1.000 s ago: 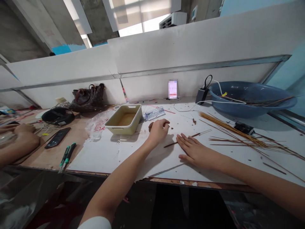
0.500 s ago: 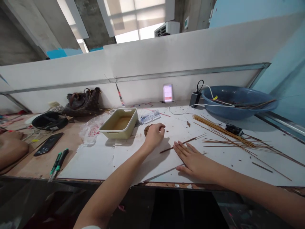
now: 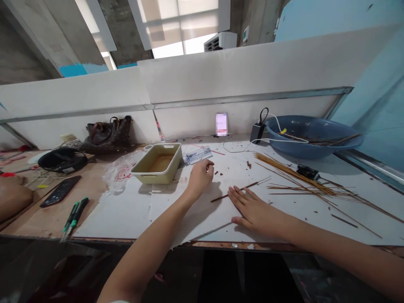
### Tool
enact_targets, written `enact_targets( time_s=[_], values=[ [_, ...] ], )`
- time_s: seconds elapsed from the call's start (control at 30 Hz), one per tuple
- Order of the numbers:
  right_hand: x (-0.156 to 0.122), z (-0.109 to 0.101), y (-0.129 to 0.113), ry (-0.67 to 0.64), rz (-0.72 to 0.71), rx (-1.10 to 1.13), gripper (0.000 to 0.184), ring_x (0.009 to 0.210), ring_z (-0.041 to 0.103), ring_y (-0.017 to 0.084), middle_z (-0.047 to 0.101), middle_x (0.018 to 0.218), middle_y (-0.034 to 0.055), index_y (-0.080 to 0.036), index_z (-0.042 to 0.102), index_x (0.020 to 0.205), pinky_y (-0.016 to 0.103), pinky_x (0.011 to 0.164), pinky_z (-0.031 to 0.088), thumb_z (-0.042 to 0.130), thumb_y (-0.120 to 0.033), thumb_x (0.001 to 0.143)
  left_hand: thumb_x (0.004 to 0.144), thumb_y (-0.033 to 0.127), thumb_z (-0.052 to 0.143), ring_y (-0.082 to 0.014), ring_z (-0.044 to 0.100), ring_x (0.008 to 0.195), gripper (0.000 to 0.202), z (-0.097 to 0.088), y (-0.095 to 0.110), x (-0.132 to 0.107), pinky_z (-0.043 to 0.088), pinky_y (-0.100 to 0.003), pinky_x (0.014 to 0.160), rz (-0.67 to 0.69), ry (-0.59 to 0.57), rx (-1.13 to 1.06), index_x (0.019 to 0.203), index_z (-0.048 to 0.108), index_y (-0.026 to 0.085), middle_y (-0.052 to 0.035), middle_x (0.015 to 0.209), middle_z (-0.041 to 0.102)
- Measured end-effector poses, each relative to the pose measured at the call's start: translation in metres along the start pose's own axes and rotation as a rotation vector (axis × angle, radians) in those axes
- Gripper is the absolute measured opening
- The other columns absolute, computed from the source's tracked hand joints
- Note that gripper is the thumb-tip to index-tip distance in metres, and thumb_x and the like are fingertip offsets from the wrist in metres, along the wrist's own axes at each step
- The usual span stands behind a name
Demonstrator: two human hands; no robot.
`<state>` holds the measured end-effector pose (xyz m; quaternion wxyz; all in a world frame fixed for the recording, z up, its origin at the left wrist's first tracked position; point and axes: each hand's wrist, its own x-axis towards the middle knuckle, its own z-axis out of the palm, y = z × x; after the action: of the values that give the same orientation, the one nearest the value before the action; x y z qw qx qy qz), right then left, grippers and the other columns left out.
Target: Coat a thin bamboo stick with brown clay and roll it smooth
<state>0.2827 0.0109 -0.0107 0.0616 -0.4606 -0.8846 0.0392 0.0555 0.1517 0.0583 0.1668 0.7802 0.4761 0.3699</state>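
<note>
— Since L hand (image 3: 199, 176) sits curled just R of the cream tray (image 3: 154, 177), what's it holding?
— Can't tell, fingers hide it. Hands well apart, not on same thing.
— R hand (image 3: 254, 212)?
— Flat, fingers spread, steady. Further R of tray, tips just by a thin brown stick (image 3: 249, 185). Touching? Can't tell.
— Else?
— Loose skewers (image 3: 293, 176) past it, blue basin (image 3: 312, 153) beyond.
</note>
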Motion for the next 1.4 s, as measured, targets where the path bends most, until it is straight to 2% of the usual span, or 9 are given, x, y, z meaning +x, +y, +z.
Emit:
enact_targets(
  time_s=[0.13,0.3,0.4,0.63,0.7,1.0,1.13,1.3,1.4],
  values=[
    [-0.009,0.005,0.001,0.04,-0.012,-0.014,0.092,0.169,0.027,0.04,0.025,0.183,0.0214,-0.017,0.004,0.182,0.062,0.136,0.032,0.037,-0.071,0.114,0.098,0.016,0.054,-0.0239,0.075,0.088,0.029,-0.004,-0.008,0.005,0.057,-0.035,0.086,-0.033,0.048,-0.024,0.106,0.082,0.02,-0.0065,0.093,0.082],
    [0.051,-0.013,0.018,-0.044,0.051,0.066,0.091,0.17,0.024,0.041,0.026,0.182,0.0231,-0.012,0.016,0.181,0.064,0.137,0.025,0.027,-0.072,0.114,0.099,0.017,0.054,-0.0234,0.075,0.087,0.03,-0.006,-0.009,0.005,0.057,-0.035,0.087,-0.048,0.056,-0.035,0.105,0.082,0.021,-0.0066,0.094,0.082],
    [0.064,-0.016,0.02,-0.068,0.073,0.078,0.092,0.171,0.019,0.041,0.022,0.183,0.024,-0.009,0.017,0.18,0.065,0.137,0.024,0.022,-0.073,0.114,0.099,0.016,0.053,-0.0232,0.076,0.089,0.03,-0.005,-0.008,0.004,0.058,-0.035,0.088,-0.061,0.045,-0.042,0.107,0.082,0.02,-0.0068,0.096,0.083],
    [-0.013,0.008,-0.002,0.044,0.0,0.045,0.09,0.171,0.023,0.038,0.018,0.185,0.019,-0.018,0.0,0.182,0.059,0.138,0.03,0.038,-0.067,0.116,0.098,0.014,0.055,-0.0226,0.075,0.087,0.029,0.001,-0.009,0.002,0.056,-0.033,0.087,-0.053,0.027,-0.037,0.105,0.082,0.019,-0.0053,0.092,0.083],
    [-0.019,0.009,-0.002,0.038,-0.004,0.043,0.09,0.17,0.024,0.038,0.018,0.185,0.0185,-0.019,0.003,0.182,0.058,0.137,0.032,0.039,-0.068,0.115,0.098,0.014,0.055,-0.0223,0.075,0.086,0.028,0.001,-0.009,0.002,0.056,-0.033,0.086,-0.056,0.022,-0.046,0.105,0.082,0.019,-0.0051,0.092,0.083],
    [0.074,-0.011,0.027,-0.005,0.053,0.084,0.094,0.17,0.025,0.041,0.03,0.18,0.0247,-0.008,0.022,0.179,0.064,0.137,0.027,0.028,-0.075,0.113,0.099,0.015,0.055,-0.0225,0.076,0.085,0.028,0.0,-0.008,0.002,0.057,-0.033,0.086,-0.071,0.024,-0.048,0.106,0.082,0.02,-0.0051,0.091,0.083],
    [0.047,-0.003,0.013,0.01,0.07,0.048,0.098,0.17,0.024,0.041,0.027,0.181,0.0277,-0.003,0.023,0.178,0.059,0.139,0.026,0.029,-0.076,0.113,0.098,0.015,0.055,-0.0223,0.075,0.084,0.029,-0.001,-0.007,0.001,0.057,-0.033,0.086,-0.058,0.024,-0.053,0.104,0.082,0.02,-0.0046,0.091,0.083],
    [-0.01,0.011,-0.006,0.048,0.014,0.007,0.095,0.169,0.028,0.041,0.025,0.182,0.0243,-0.01,0.011,0.181,0.059,0.137,0.033,0.037,-0.071,0.114,0.097,0.014,0.054,-0.0222,0.075,0.084,0.029,-0.002,-0.005,0.001,0.056,-0.033,0.084,-0.05,0.01,-0.061,0.103,0.082,0.021,-0.0042,0.091,0.083],
    [-0.004,0.009,-0.002,0.034,0.024,0.024,0.094,0.169,0.027,0.041,0.025,0.182,0.0234,-0.011,0.011,0.181,0.059,0.137,0.032,0.036,-0.072,0.114,0.097,0.013,0.055,-0.0226,0.076,0.087,0.029,-0.002,-0.004,0.001,0.056,-0.033,0.086,-0.051,0.007,-0.048,0.103,0.082,0.021,-0.0044,0.093,0.083]
  ],
)
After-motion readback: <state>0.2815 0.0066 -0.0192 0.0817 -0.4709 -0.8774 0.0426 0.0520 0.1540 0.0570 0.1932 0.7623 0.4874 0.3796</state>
